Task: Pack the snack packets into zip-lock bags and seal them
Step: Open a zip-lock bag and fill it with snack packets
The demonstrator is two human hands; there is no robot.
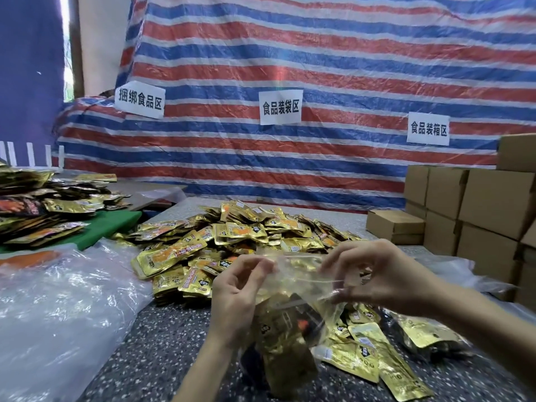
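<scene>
Head view, bag in hand: a clear zip-lock bag hangs between the two hands above the speckled tabletop, with gold snack packets already inside its lower part.
Left hand: fingers pinched together on the left end of the bag's mouth.
Right hand: fingers pinched together on the right end of the mouth, on what looks like the zip strip.
Step, as I judge it: filling of this bag looks finished and sealing is about to start or just under way; the mouth looks unclosed between the two sets of fingers.
Left to do: a large heap of loose packets lies just beyond the fingers, and more loose packets lie below and to the right of them, so most of the packing remains.
Possibly done: a darker bundle under the right forearm may be a filled bag; I cannot tell.
Hard to make out: how many packets the held bag contains, and whether any part of the zip is already pressed shut, since the plastic is transparent and blurred.
Cut off: the bag's bottom reaches near the frame's lower edge; clear plastic sheeting far left of the fingers is partly outside the frame.
</scene>
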